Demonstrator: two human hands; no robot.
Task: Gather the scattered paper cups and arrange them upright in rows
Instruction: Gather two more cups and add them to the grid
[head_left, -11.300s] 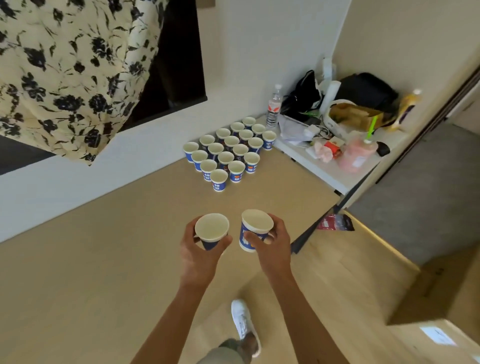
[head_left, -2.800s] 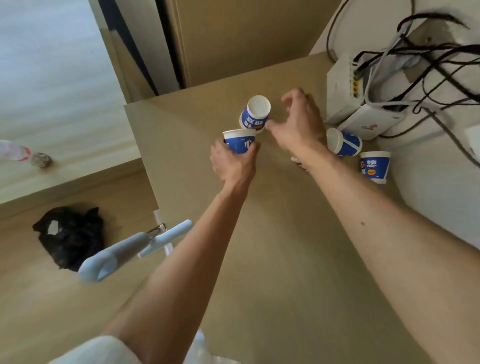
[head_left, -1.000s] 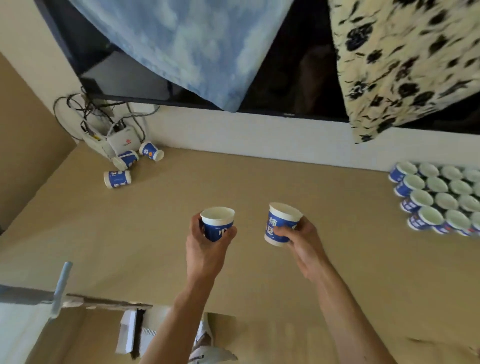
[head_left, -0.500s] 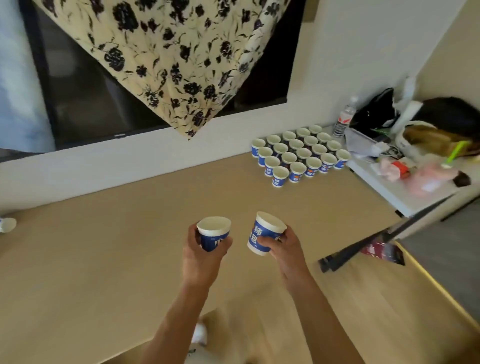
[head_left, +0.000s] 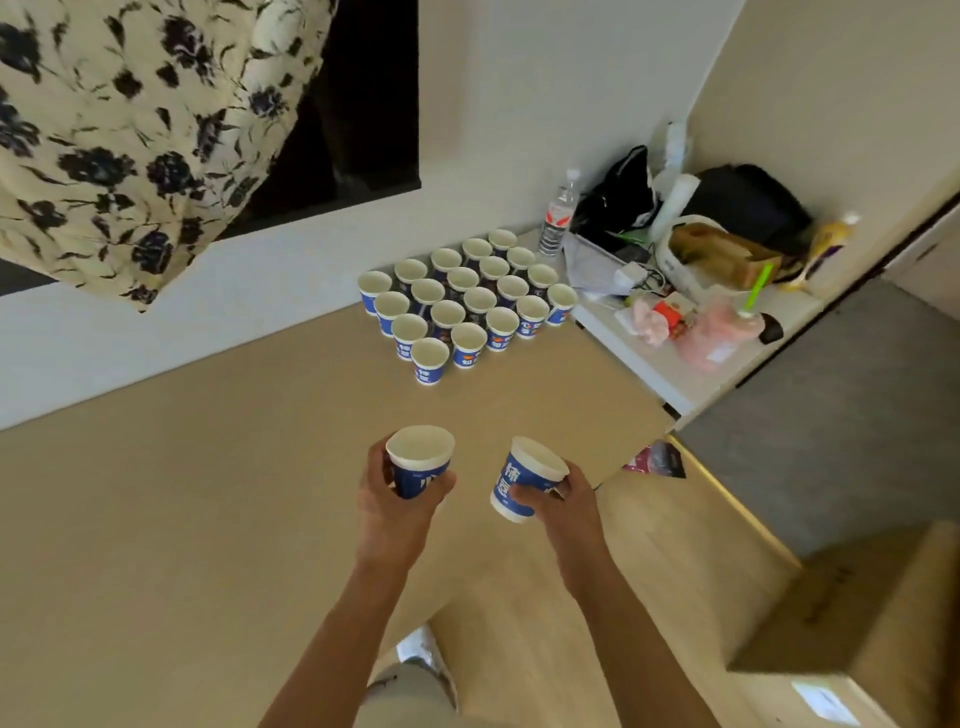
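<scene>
Two small paper cups up in the air, blue-banded with white lettering, white rims, pale empty insides. Left cup (head_left: 420, 460) held mouth-up, close to level, clamped in the left hand (head_left: 397, 506) with fingers wrapped round the blue wall and thumb on the near side. Right cup (head_left: 530, 478) tipped, mouth leaning up and away to the right, white base pointing down-left, pinched in the right hand (head_left: 563, 512) by fingertips on its side. Both hands closed on their cups, side by side, a clear gap between the two, hovering over the near part of the tan tabletop (head_left: 208, 493).

Further back on the same surface, well apart from the hands, a block of cups (head_left: 467, 301) standing upright in tidy diagonal rows, rims nearly touching, set against the white wall. Just beyond it, a clear water bottle (head_left: 558, 215) and a cluttered white side table (head_left: 665, 374). Floral cloth (head_left: 119, 135) hanging at upper left.
</scene>
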